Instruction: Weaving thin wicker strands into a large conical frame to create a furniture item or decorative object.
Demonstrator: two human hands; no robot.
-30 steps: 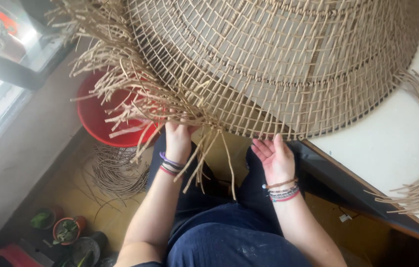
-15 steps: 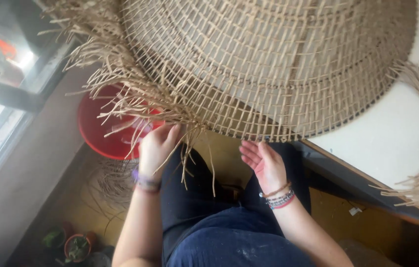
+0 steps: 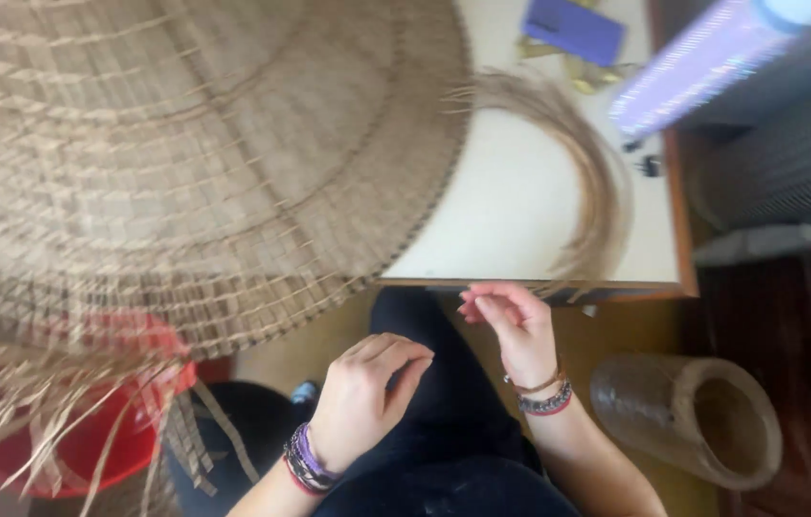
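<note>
Both hands [image 3: 444, 369] off woven basket [image 3: 185, 163] now, fingers loosely curled

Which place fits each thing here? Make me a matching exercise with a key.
Things:
1. woven basket
2. red tub
3. fibre bundle
4. purple card

Places:
A. curved on the white table, near its right edge
B. at the table's far end
C. overhanging the table's left side
D. low down, under the basket's loose fringe

Pairs: 1-C, 2-D, 3-A, 4-B
</note>
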